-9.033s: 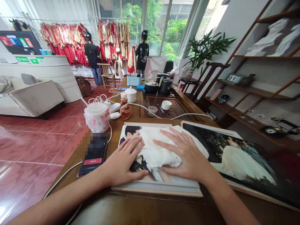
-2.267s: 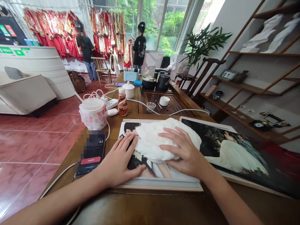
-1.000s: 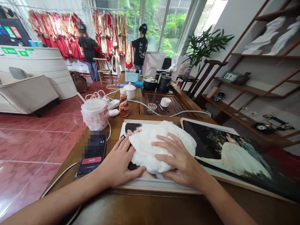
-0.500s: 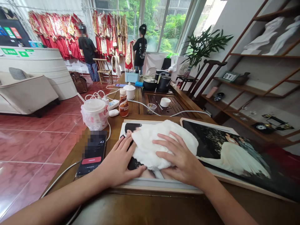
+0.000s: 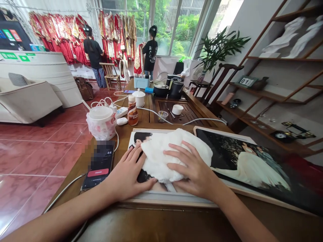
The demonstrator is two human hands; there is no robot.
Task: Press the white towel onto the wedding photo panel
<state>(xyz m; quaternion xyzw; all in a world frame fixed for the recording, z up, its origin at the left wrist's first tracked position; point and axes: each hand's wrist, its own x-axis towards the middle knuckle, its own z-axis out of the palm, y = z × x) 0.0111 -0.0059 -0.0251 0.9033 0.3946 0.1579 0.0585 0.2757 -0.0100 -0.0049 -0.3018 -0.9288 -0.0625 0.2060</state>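
Observation:
A bunched white fluffy cloth point(image 5: 161, 154) lies on a framed photo print point(image 5: 141, 136) at the table's near side. Fingers spread, my right hand point(image 5: 193, 171) rests on the cloth's right part, with the heel of the hand over the print's lower edge. My left hand point(image 5: 131, 176) lies on the print's left side, fingers stretched out and the thumb pointing right along the cloth's lower edge. Neither hand is closed around anything. Most of the print is hidden under the cloth and hands. A second framed photo point(image 5: 227, 148), dark with a white gown, lies to the right.
Left of the prints are a phone point(image 5: 98, 168) on a cable, a plastic-wrapped tub point(image 5: 101, 122) and a brown bottle point(image 5: 132, 111). Beyond stand a white lidded cup point(image 5: 138, 98), a small bowl point(image 5: 177, 110) and a dark tea tray point(image 5: 194, 116). Two people work by clothes racks.
Hands and cloth keep practically the same position. The whole view has shifted very slightly, and the phone's displayed digits went from 43 to 44.

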